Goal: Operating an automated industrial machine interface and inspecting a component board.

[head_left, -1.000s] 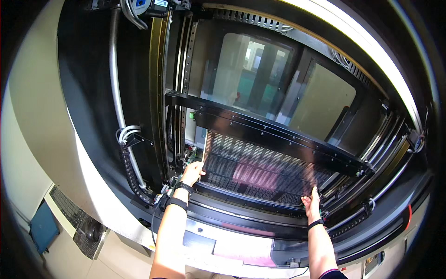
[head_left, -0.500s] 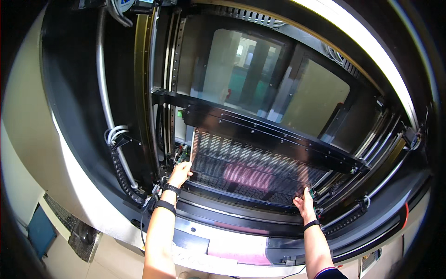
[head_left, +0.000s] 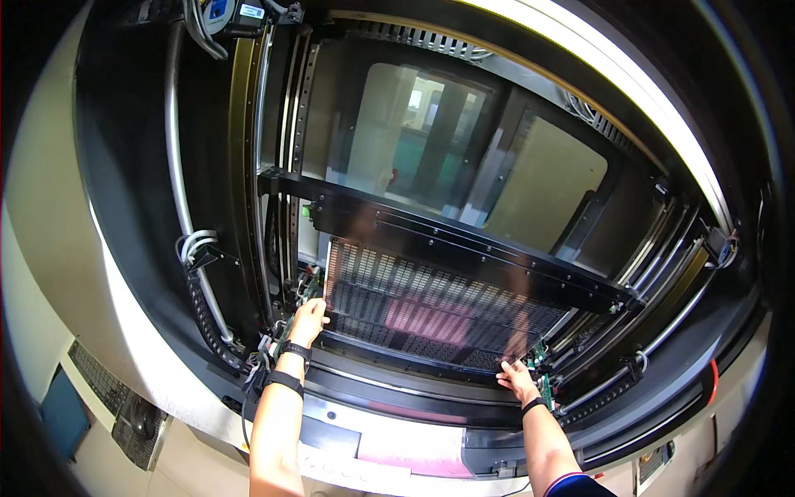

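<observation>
A dark panel (head_left: 439, 306) covered in rows of small slots lies tilted inside a large machine, with a pinkish glow over its middle. My left hand (head_left: 308, 321) is closed at its lower left edge, thumb along the rim. At its lower right corner, my right hand (head_left: 518, 381) has thumb and fingers around the edge; the fingertips are partly hidden. Both wrists wear black bands. Just beyond the panel's upper edge runs a black crossbeam (head_left: 464, 244) with screws. Green circuit boards (head_left: 542, 389) show beside my right hand.
Metal rods (head_left: 175, 132) and a cable chain (head_left: 207, 311) run along the machine's left side. Two windows (head_left: 418, 141) lie behind the crossbeam. A bright curved edge (head_left: 629, 91) borders the upper right. Outside at lower left are a keyboard (head_left: 98, 381) and a blue surface (head_left: 65, 414).
The view has shifted slightly, so the scene sits more to the left. My right hand has moved down and inward around the panel's lower right corner, uncovering more green circuit board.
</observation>
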